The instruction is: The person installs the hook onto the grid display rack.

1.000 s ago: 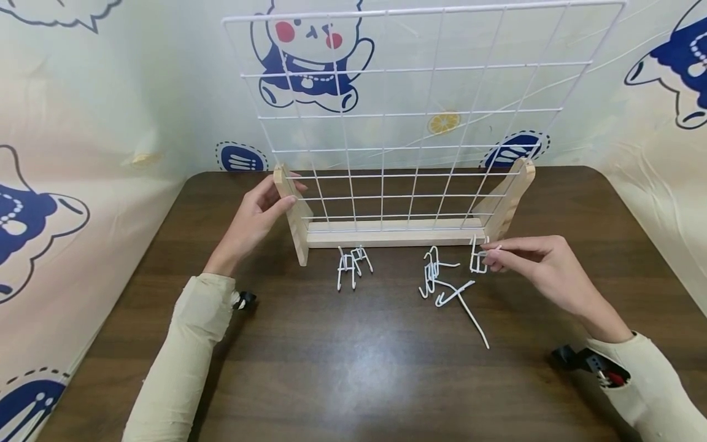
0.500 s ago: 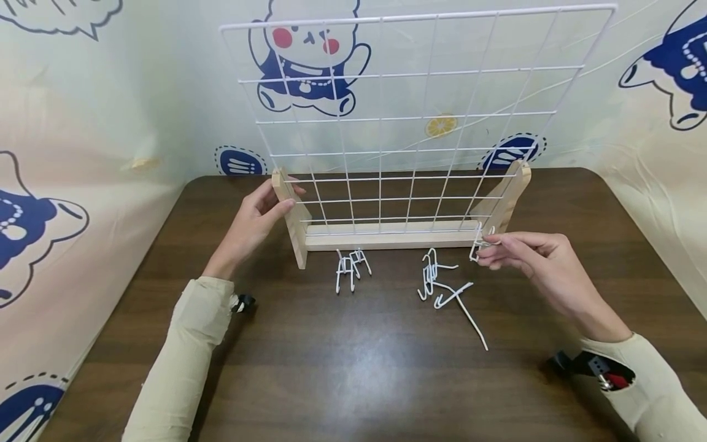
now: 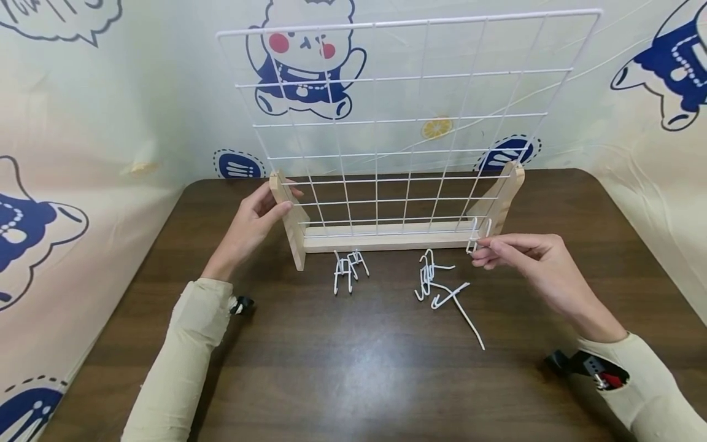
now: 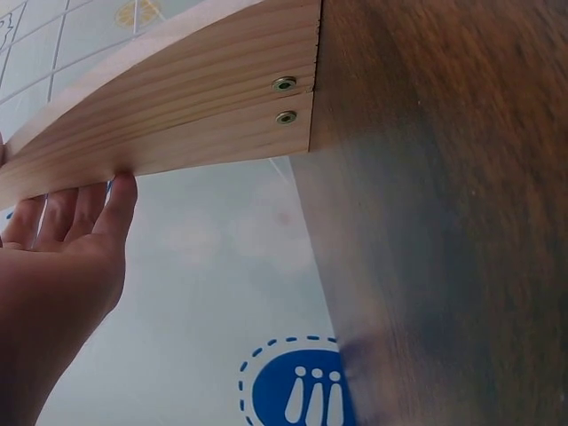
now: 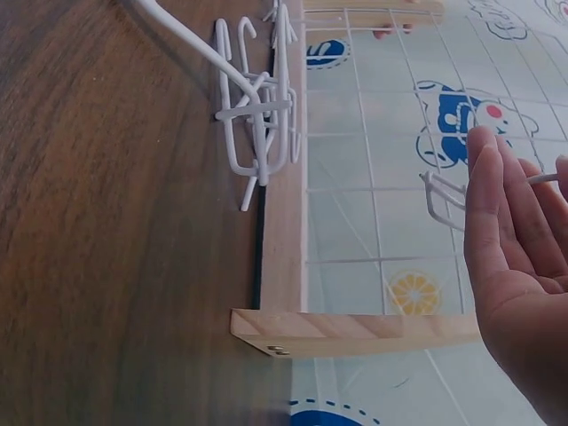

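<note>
the big white wire grid [image 3: 409,123] stands in its wood stand [image 3: 386,236] near the back of the brown bench [image 3: 353,368]. the left hand [image 3: 251,224] holds the stand's left end, like a second ago. the right hand [image 3: 530,261] pinches a little white hook [image 3: 478,236]; it has lifted the hook off the bench, up to the grid's bottom right corner. two piles of hooks [image 3: 348,270] [image 3: 436,282] lie just in front of the stand. there is lots of bare bench near the person, but the wall is close behind the grid.
</note>
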Action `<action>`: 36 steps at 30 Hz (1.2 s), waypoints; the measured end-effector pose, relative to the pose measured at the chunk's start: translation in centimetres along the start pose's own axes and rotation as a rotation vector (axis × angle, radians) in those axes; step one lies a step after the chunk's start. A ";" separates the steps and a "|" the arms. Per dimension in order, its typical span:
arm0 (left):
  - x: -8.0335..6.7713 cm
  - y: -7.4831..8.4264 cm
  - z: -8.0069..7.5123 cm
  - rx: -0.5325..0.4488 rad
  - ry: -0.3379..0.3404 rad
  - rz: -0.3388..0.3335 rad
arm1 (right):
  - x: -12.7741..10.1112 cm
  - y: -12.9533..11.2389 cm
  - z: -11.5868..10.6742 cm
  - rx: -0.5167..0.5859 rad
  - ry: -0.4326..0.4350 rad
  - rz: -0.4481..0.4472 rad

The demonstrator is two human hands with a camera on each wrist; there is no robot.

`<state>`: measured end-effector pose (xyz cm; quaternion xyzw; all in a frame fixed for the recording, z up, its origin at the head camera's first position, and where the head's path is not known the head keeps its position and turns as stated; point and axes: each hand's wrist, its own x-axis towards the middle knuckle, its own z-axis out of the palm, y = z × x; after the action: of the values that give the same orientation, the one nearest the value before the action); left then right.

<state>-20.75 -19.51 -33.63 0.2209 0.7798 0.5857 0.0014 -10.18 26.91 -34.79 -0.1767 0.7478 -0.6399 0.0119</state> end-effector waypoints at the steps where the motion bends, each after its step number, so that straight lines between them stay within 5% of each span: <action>1: 0.0 0.0 0.0 0.002 0.001 0.001 | 0.0 -0.1 0.0 -0.008 -0.001 -0.006; 36: -0.1 -0.1 0.0 -0.007 0.011 0.008 | 1.1 -6.4 -0.8 0.056 0.123 -0.215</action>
<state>-20.72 -19.60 -33.77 0.2210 0.7769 0.5895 -0.0045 -9.78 26.57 -28.29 -0.2159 0.7057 -0.6678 -0.0975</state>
